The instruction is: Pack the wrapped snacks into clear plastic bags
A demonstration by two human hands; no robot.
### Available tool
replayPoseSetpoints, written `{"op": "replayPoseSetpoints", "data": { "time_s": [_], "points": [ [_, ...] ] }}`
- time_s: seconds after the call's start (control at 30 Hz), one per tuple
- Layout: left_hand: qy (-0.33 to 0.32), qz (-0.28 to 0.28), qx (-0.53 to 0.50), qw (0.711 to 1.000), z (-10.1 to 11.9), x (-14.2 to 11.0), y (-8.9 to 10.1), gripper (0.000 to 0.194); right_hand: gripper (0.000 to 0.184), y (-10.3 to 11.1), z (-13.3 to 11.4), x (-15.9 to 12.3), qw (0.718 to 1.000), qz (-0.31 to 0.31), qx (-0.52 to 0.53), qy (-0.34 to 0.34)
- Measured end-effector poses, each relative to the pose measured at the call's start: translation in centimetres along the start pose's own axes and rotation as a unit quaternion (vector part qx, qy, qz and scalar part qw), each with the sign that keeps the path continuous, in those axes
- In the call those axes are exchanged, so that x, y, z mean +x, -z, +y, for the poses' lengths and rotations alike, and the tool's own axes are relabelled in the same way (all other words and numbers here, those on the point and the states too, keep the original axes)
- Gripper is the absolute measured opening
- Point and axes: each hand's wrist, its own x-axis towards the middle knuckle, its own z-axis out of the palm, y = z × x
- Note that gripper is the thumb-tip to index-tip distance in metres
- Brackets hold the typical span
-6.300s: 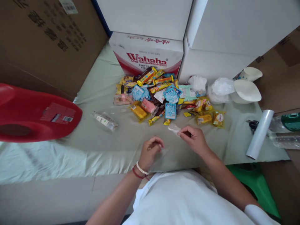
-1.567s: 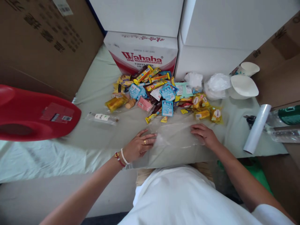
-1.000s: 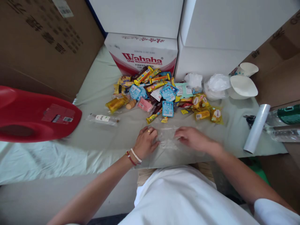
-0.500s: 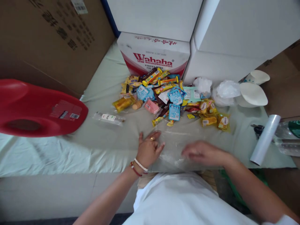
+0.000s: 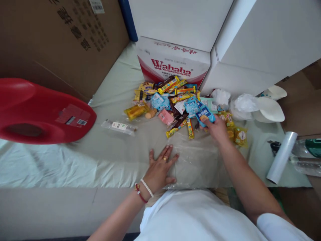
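Observation:
My left hand [image 5: 162,165] lies flat with its fingers spread on the left edge of a clear plastic sheet or bag [image 5: 198,164] at the table's front. Farther out, my right hand [image 5: 217,129] pinches a blue snack packet [image 5: 205,116] by its near corner, at the right front of a heap of snacks. In that heap are yellow snack bars [image 5: 168,84], other blue packets [image 5: 192,106], a pink packet [image 5: 166,116] and round biscuits [image 5: 150,113]. Yellow-wrapped snacks [image 5: 240,136] lie just right of my right hand, partly hidden by it.
A red plastic container [image 5: 50,117] and a clear labelled packet [image 5: 119,127] lie to the left. Behind the heap stands a Wahaba-printed carton [image 5: 173,65]. White plastic bags [image 5: 244,103], pale scoops [image 5: 269,109], a film roll [image 5: 282,157] and a bottle [image 5: 303,149] are at the right.
My right hand has moved forward from above the clear plastic to the heap and taken hold of a blue packet. My left hand has flattened, fingers spread wider. The view has shifted slightly.

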Motion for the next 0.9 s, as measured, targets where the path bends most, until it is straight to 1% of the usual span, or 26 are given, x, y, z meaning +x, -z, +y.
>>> {"op": "replayPoseSetpoints", "data": {
  "time_s": [0.03,0.07,0.1,0.13,0.17,0.2,0.23,0.27,0.3,0.33,0.37,0.43,0.5,0.53,0.6,0.63,0.7,0.77,0.8,0.87,0.9],
  "points": [
    [0.000,0.001,0.002,1.000,-0.1,0.0,-0.1,0.098,0.030,0.0,-0.2,0.9,0.998,0.008,0.066,-0.006],
    [0.001,0.002,0.004,1.000,-0.1,0.0,-0.2,0.098,0.033,-0.3,-0.6,1.8,0.996,0.010,0.091,-0.015],
    [0.001,0.004,0.004,1.000,-0.2,0.0,-0.3,0.098,0.035,-0.8,-1.1,2.7,0.997,0.009,0.069,-0.024],
    [0.002,0.006,0.002,1.000,-0.2,0.1,-0.4,0.098,0.038,-1.5,-1.6,3.5,0.999,0.014,0.004,-0.031],
    [0.002,0.008,-0.001,1.000,-0.2,0.1,-0.5,0.097,0.042,-2.2,-2.1,4.0,0.995,0.025,-0.090,-0.030],
    [0.002,0.009,-0.004,1.000,-0.2,0.1,-0.5,0.097,0.047,-2.8,-2.6,4.4,0.980,0.037,-0.192,-0.018],
    [0.002,0.010,-0.007,1.000,-0.3,0.0,-0.6,0.097,0.053,-3.4,-3.0,4.7,0.958,0.046,-0.282,0.003],
    [0.001,0.011,-0.008,1.000,-0.3,0.0,-0.7,0.097,0.058,-3.8,-3.3,4.9,0.936,0.050,-0.347,0.026],
    [0.001,0.012,-0.008,1.000,-0.3,0.1,-0.7,0.097,0.062,-4.1,-3.5,5.0,0.921,0.051,-0.384,0.042],
    [0.001,0.013,-0.008,1.000,-0.3,0.1,-0.7,0.098,0.064,-4.2,-3.6,5.0,0.914,0.047,-0.399,0.047],
    [0.002,0.013,-0.008,1.000,-0.3,0.1,-0.7,0.098,0.063,-4.3,-3.7,5.1,0.914,0.038,-0.402,0.043],
    [0.005,0.010,-0.011,1.000,-0.3,0.1,-0.7,0.099,0.053,-4.3,-3.6,5.4,0.915,0.020,-0.400,0.041],
    [0.008,0.002,-0.016,1.000,-0.3,0.1,-0.6,0.099,0.042,-4.0,-3.4,5.7,0.908,0.017,-0.412,0.077],
    [0.008,-0.002,-0.018,1.000,-0.3,0.2,-0.5,0.098,0.041,-3.9,-3.3,5.9,0.901,0.027,-0.420,0.106],
    [0.008,-0.008,-0.020,1.000,-0.2,0.2,-0.3,0.099,0.043,-3.8,-3.1,6.4,0.885,0.054,-0.436,0.153],
    [0.008,-0.009,-0.019,1.000,-0.1,0.2,-0.2,0.099,0.046,-3.9,-3.1,6.6,0.880,0.057,-0.442,0.164],
    [0.009,-0.012,-0.015,1.000,0.0,0.3,0.0,0.101,0.047,-4.3,-3.1,7.0,0.877,0.034,-0.450,0.167],
    [0.010,-0.019,-0.010,1.000,0.2,0.4,0.3,0.104,0.042,-4.7,-3.3,7.1,0.883,0.010,-0.444,0.153],
    [0.012,-0.024,-0.008,1.000,0.3,0.4,0.4,0.106,0.040,-4.8,-3.4,7.0,0.891,0.006,-0.430,0.144],
    [0.014,-0.032,-0.006,0.999,0.5,0.5,0.5,0.109,0.037,-4.1,-3.6,6.4,0.916,0.020,-0.381,0.123],
    [0.015,-0.034,-0.006,0.999,0.6,0.5,0.5,0.110,0.039,-3.3,-3.7,5.8,0.930,0.031,-0.347,0.117]
  ]
}}
